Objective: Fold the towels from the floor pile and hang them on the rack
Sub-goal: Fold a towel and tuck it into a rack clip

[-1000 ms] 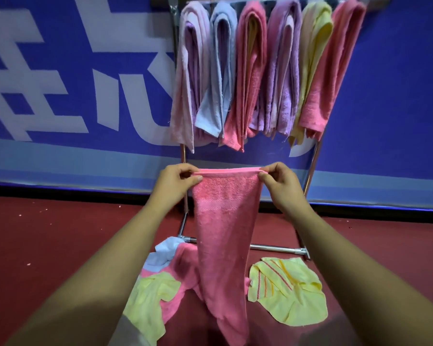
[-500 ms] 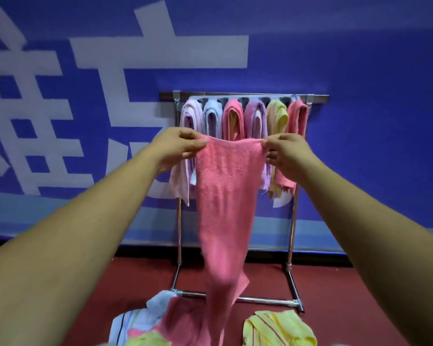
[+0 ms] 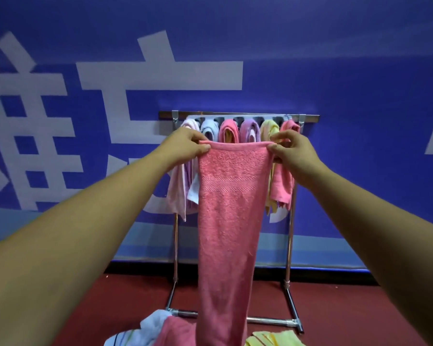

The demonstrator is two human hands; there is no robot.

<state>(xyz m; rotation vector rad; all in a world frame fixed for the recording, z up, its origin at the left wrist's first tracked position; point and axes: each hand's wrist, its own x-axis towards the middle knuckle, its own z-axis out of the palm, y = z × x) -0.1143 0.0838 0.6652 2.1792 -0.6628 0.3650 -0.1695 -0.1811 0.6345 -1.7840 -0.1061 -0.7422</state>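
A long pink towel [image 3: 226, 221] hangs straight down in front of me, stretched by its top edge. My left hand [image 3: 185, 146] pinches the top left corner and my right hand [image 3: 289, 148] pinches the top right corner. Behind it stands the metal rack [image 3: 289, 245], its top bar carrying several folded towels [image 3: 269, 128] in pale pink, blue, pink, purple and yellow. The floor pile [image 3: 158, 328] of blue, pink and yellow towels lies at the rack's foot, partly hidden by the hanging towel.
A blue wall banner [image 3: 360, 83] with large white characters runs close behind the rack. The floor [image 3: 335, 308] is dark red. The rack's base rail [image 3: 268, 320] lies across the floor just beyond the pile.
Both hands have raised the pink towel from waist height to the level of the rack's top bar. The view has tilted up, so the pile has dropped to the bottom edge.
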